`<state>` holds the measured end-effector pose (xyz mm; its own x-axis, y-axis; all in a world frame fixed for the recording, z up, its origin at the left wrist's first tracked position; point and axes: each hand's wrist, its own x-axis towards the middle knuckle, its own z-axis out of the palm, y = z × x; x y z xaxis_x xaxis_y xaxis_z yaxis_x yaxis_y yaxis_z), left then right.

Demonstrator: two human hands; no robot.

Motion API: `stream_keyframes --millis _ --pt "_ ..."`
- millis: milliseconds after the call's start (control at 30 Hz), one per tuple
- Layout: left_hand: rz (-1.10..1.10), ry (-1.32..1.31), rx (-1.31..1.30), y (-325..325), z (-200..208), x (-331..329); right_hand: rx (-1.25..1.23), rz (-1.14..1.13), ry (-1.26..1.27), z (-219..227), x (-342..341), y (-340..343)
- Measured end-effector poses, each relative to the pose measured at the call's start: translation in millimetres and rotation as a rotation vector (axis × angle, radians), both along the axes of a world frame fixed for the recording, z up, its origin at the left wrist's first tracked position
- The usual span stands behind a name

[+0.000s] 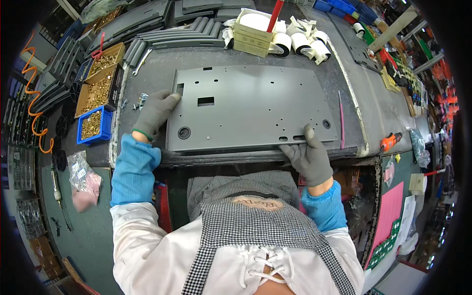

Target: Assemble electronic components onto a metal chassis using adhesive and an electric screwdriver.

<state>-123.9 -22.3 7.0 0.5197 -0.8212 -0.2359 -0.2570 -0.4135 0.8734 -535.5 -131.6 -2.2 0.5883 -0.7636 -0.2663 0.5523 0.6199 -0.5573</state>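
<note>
A grey sheet-metal panel (250, 113) with round holes and rectangular cutouts lies on the dark workbench in front of me. My left hand (156, 110), in a grey glove, grips the panel's left edge near a cutout. At the near right edge, my right hand (309, 156), also gloved, has its thumb on top and its other fingers at the rim, partly below it. Some loose screws (142, 100) lie beside my left hand. A wrench (142, 62) rests beyond it. To the panel's right lies a thin pink-handled tool (341, 120).
Boxes of brass-coloured fittings (97, 93) and a blue bin (94, 125) line the left side. Grey tubes (182, 37), a carton (251, 35) and white casters (300, 42) stand at the back. An orange-handled tool (391, 141) lies right; an orange coiled hose (33, 93) hangs left.
</note>
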Motion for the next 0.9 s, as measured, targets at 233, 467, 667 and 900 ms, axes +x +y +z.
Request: stream_keyframes --millis 233,467,667,900 --pt "0.038 -0.449 -0.010 12 1 -18 -0.228 0.789 0.369 63 -47 -14" --pt "0.275 1.174 -0.725 27 -6 -1 -1.030 0.113 0.882 78 28 -62" --pt "-0.001 0.245 -0.561 66 -21 10 -1.511 0.036 1.629 35 31 -116" --pt "0.384 0.735 -0.565 88 21 27 -1.459 0.072 1.558 23 6 -96"
